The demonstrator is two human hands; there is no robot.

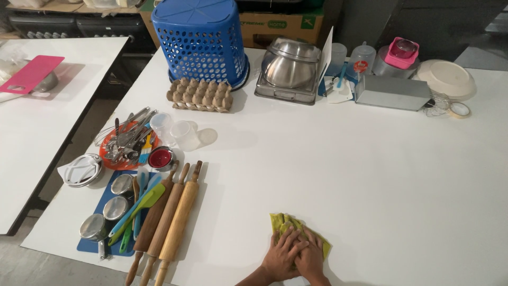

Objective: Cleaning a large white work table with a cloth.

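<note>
A crumpled yellow-green cloth [283,221] lies on the white table [344,169] near its front edge. Both my hands press down on it side by side. My left hand [282,254] covers the cloth's near left part, its fingers partly over my right hand [312,260]. The far end of the cloth sticks out beyond my fingertips.
Three wooden rolling pins [169,220] lie to the left, beside a blue mat with metal cups and spatulas [138,206]. An orange plate of utensils [127,143], an egg carton [200,95], a blue basket [203,39], steel bowls [288,69] and a metal box [391,92] line the far side.
</note>
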